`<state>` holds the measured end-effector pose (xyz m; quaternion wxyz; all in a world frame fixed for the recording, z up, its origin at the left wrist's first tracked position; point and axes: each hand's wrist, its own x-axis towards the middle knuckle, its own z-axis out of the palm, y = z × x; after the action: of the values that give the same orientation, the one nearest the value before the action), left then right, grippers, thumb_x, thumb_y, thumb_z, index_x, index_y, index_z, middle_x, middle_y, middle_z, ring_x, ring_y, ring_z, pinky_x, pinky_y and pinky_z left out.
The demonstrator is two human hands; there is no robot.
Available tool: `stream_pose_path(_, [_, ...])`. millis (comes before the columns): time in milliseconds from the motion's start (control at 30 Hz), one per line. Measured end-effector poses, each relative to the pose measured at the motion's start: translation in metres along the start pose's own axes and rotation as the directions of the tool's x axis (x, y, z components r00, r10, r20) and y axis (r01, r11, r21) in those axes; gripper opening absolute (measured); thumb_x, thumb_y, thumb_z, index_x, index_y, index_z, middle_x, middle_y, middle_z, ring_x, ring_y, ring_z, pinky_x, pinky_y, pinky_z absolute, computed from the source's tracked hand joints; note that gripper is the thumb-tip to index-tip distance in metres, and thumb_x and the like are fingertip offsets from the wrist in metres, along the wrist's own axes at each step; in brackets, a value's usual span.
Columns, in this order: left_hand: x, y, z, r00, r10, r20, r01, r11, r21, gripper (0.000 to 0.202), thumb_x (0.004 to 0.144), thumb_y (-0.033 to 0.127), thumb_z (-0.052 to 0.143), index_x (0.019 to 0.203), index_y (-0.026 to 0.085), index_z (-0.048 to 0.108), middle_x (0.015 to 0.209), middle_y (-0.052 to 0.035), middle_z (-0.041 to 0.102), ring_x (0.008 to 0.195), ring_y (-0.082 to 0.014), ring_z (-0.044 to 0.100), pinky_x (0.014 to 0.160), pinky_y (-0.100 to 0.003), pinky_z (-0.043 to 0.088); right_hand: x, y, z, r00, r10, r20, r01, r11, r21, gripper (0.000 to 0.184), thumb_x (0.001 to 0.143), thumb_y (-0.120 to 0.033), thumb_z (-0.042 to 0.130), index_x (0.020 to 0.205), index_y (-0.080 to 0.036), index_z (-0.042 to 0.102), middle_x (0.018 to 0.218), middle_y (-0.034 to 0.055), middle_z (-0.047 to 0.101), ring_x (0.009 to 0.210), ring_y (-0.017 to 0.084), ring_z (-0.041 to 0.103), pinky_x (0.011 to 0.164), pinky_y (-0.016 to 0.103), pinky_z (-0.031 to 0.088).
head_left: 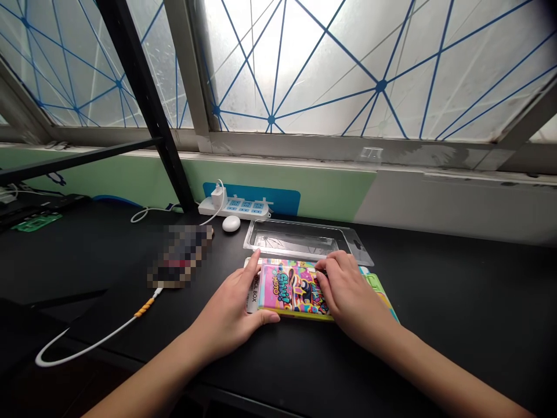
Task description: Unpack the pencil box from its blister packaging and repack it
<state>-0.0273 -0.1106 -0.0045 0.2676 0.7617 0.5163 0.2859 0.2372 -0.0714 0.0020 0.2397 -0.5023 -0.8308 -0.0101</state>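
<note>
A colourful pencil box [289, 290] with cartoon print lies flat on the black desk in front of me. My left hand [237, 302] grips its left end, thumb along the near edge and fingers at the far side. On the right half of the box, my right hand [348, 287] rests with fingers bent and pressed together against the lid; its fingertips are partly hidden. A pale strip with the words "PENCIL BOX" shows beside my left palm. Green and yellow parts stick out past my right hand. Just behind the box lies a clear plastic package shell [300, 238].
A white power strip [235, 206] with a plugged-in charger stands against the wall. Near it are a white rounded object [231, 224] and a blurred-out phone-like device [183, 255] on a white cable [96, 345]. A black metal frame [143, 87] rises at left.
</note>
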Motion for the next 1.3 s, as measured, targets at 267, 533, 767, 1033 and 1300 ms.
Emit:
stream_pose_path(267, [0.001,0.003,0.002,1.000,0.017,-0.020,-0.016,0.999,0.042,0.110,0.085,0.036,0.080,0.168,0.027,0.008,0.147,-0.0143,0.058,0.137,-0.0349,0.052,0.115,-0.051,0.042,0.006,0.001,-0.004,0.988,-0.037,-0.150,0.034,0.999,-0.023,0.021,0.105,-0.028,0.039,0.092,-0.022,0.055,0.100,0.0103,0.055,0.094,0.026,0.054,0.080,0.040,0.051])
stream_pose_path(533, [0.000,0.004,-0.012,0.988,0.121,0.099,-0.117,0.992,-0.042,0.055,0.105,0.059,0.039,0.150,0.032,0.055,0.159,-0.0037,0.050,0.149,-0.0318,0.041,0.123,-0.053,0.033,-0.007,-0.006,-0.024,0.902,-0.237,-0.362,0.214,0.971,-0.103,0.006,0.102,-0.019,0.049,0.102,-0.023,0.053,0.101,0.0103,0.059,0.094,0.027,0.057,0.085,0.043,0.049])
stream_pose_path(767, [0.001,0.002,-0.018,0.982,-0.052,0.180,0.056,0.998,-0.018,0.071,0.099,0.064,0.051,0.159,0.028,0.040,0.167,-0.0067,0.037,0.156,-0.0346,0.028,0.125,-0.058,0.026,-0.071,0.002,-0.071,0.896,-0.444,0.009,0.434,0.880,0.194,0.026,0.092,-0.029,0.068,0.117,-0.031,0.062,0.104,0.0071,0.073,0.092,0.028,0.070,0.081,0.039,0.057])
stream_pose_path(1033, [0.002,0.004,-0.013,0.984,-0.002,0.180,-0.012,0.997,0.076,0.077,0.096,0.051,0.064,0.163,0.032,0.030,0.168,-0.0055,0.033,0.156,-0.0349,0.028,0.126,-0.059,0.024,-0.116,0.090,-0.051,0.996,-0.016,0.093,0.000,0.985,0.174,0.113,0.063,-0.063,0.089,0.157,-0.036,0.033,0.160,0.0179,0.044,0.136,0.047,0.054,0.099,0.057,0.058])
stream_pose_path(1300, [-0.001,-0.002,-0.011,0.993,-0.019,0.116,0.020,1.000,-0.005,0.065,0.107,0.059,0.028,0.165,0.028,0.026,0.168,-0.0030,0.032,0.157,-0.0326,0.025,0.127,-0.054,0.023,-0.103,0.096,-0.043,0.966,0.199,0.165,-0.247,0.904,0.350,0.062,0.096,-0.059,0.054,0.149,-0.028,0.047,0.147,0.0157,0.062,0.131,0.037,0.061,0.103,0.052,0.056])
